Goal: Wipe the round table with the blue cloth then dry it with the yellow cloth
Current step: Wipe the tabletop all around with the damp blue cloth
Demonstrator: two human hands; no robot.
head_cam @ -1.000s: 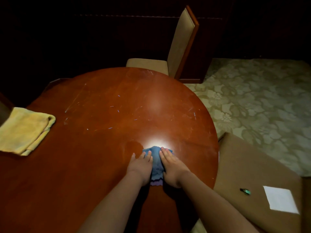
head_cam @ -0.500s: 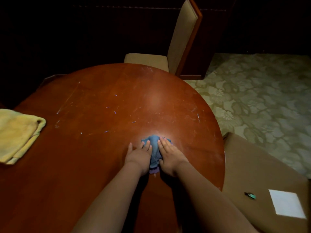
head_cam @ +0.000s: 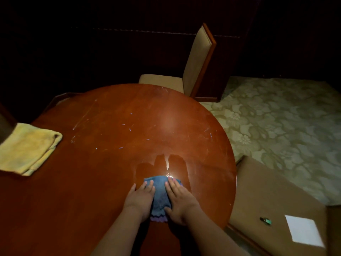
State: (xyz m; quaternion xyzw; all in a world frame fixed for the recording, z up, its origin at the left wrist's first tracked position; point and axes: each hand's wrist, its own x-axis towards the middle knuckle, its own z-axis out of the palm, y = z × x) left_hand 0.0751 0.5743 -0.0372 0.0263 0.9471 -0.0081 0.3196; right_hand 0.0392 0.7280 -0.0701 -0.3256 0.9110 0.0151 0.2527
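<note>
The round reddish wooden table (head_cam: 110, 145) fills the middle of the head view. A small blue cloth (head_cam: 160, 196) with a purple hem lies flat on it near the right front. My left hand (head_cam: 140, 199) presses its left side with straight fingers. My right hand (head_cam: 180, 200) presses its right side the same way. A dark wet streak runs across the wood just beyond the blue cloth. The folded yellow cloth (head_cam: 27, 148) lies at the table's left edge, far from both hands.
A beige upholstered chair (head_cam: 197, 63) stands behind the table. At the right front is a brown surface (head_cam: 267, 200) with a white paper (head_cam: 304, 230) and a small green object (head_cam: 265, 220). Patterned carpet (head_cam: 276, 126) covers the floor on the right. The background is dark.
Both hands have pulled the blue cloth back toward me, leaving a wet streak ahead of it. The camera view has shifted, so the table and yellow cloth sit differently in frame.
</note>
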